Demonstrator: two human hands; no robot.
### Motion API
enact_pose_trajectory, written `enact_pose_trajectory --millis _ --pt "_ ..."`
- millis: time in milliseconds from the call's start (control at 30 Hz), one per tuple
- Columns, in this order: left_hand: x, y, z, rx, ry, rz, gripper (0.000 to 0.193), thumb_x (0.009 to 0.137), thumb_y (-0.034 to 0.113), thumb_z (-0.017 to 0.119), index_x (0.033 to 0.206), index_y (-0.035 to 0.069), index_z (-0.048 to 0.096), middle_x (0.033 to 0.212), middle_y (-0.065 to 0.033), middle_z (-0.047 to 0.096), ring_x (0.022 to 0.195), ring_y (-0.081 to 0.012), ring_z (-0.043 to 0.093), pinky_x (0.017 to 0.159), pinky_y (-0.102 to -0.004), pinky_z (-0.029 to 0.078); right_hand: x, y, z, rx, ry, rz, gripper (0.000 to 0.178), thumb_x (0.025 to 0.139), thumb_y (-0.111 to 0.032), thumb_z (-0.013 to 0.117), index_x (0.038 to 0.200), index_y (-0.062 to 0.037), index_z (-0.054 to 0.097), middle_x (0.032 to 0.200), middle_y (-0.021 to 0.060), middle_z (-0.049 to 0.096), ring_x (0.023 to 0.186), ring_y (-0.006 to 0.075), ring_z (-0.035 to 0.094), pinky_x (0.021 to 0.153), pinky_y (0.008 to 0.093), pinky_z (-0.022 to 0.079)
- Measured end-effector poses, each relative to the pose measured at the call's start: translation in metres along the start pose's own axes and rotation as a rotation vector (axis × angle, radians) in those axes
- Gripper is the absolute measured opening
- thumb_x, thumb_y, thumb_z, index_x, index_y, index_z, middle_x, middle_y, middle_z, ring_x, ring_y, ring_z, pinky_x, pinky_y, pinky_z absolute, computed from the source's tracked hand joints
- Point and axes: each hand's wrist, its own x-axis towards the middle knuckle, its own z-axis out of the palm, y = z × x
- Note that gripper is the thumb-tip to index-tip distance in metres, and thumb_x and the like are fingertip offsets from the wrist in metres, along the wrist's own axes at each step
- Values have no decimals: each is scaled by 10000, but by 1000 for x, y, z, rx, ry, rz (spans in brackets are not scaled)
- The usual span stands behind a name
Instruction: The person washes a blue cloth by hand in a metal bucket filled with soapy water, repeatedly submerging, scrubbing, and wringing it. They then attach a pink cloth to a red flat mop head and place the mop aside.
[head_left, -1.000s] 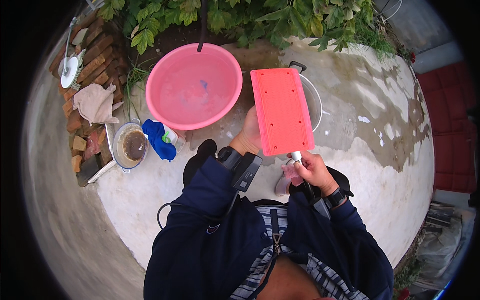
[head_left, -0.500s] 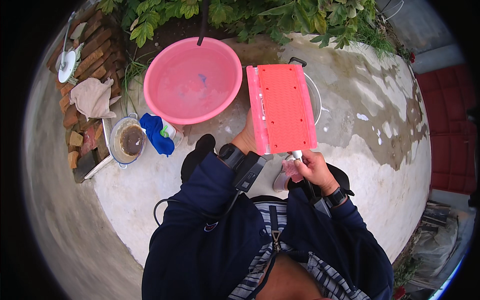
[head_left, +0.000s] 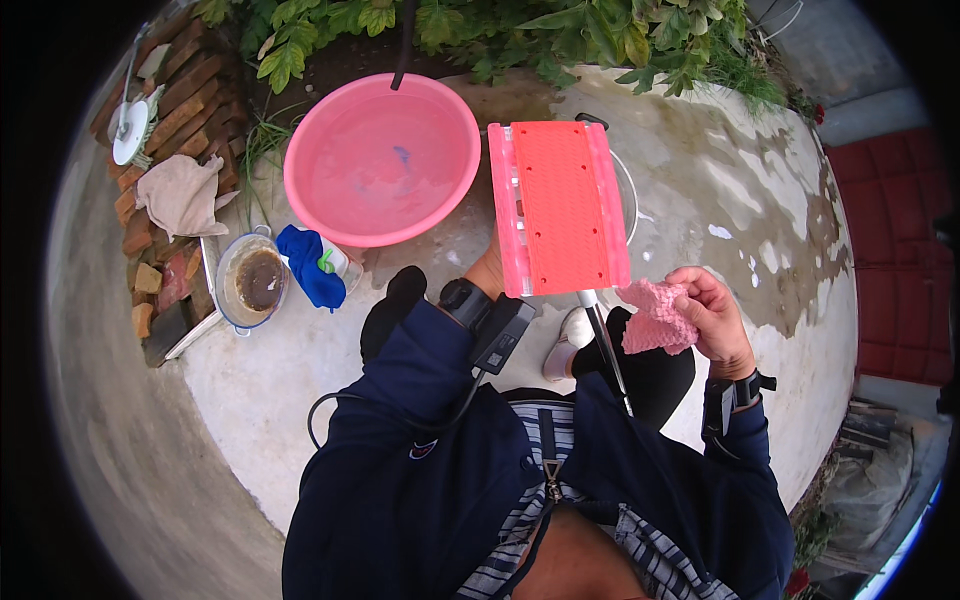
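Item: flat coral-red ribbed plastic board (head_left: 558, 205), which we are propping upright over the pot with our left hand (head_left: 487, 272), curled behind its edge; our right hand (head_left: 712, 318) is pinching a pink knitted cloth (head_left: 655, 318) beside it, ready for wiping.

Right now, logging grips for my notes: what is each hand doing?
Left hand: mostly hidden behind the red ridged board, holding it up.
Right hand: closed on a pink knitted cloth.

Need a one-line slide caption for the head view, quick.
Left hand holds red ribbed board upright beside pink basin; right hand grips pink cloth.
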Motion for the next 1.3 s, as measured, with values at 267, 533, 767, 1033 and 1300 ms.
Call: enact_pose_trajectory --millis 267,533,767,1033,1300 --pt "9 -1 1 -51 -27 -63 404 966 319 329 1280 71 388 1230 -91 513 1063 -221 555 872 -366 494 4 -63 46 287 -172 -341 367 880 17 481 1243 22 427 1136 150 583 1032 196 577 891 323 455" --pt "8 0 23 -43 9 -61 409 960 306 374 1275 47 406 1229 -107 512 1055 -223 556 886 -338 487 71 -91 104 349 -113 -578 424 889 6 469 1306 2 391 1178 122 563 1054 164 563 882 281 463" --pt "-1 4 19 56 -54 -61 420 953 292 403 1290 42 395 1237 -112 505 1064 -230 550 902 -349 482 111 -49 71 -904 343 -579 327 808 -37 603 1131 -42 550 1044 40 584 880 149 587 713 261 498" --pt "-4 10 17 132 -133 -57 432 944 270 440 1302 34 387 1241 -118 499 1070 -234 544 916 -357 479 58 -58 104 -1282 -1 -840 269 637 -130 745 827 -54 569 883 83 536 812 266 537 721 343 464" --pt "-6 8 15 248 16 -9 395 915 173 505 1265 14 410 1208 -114 505 1069 -211 531 917 -340 480 70 -35 97 -1337 -21 -887 201 662 -110 694 809 -67 564 819 63 537 759 258 549 651 347 470"
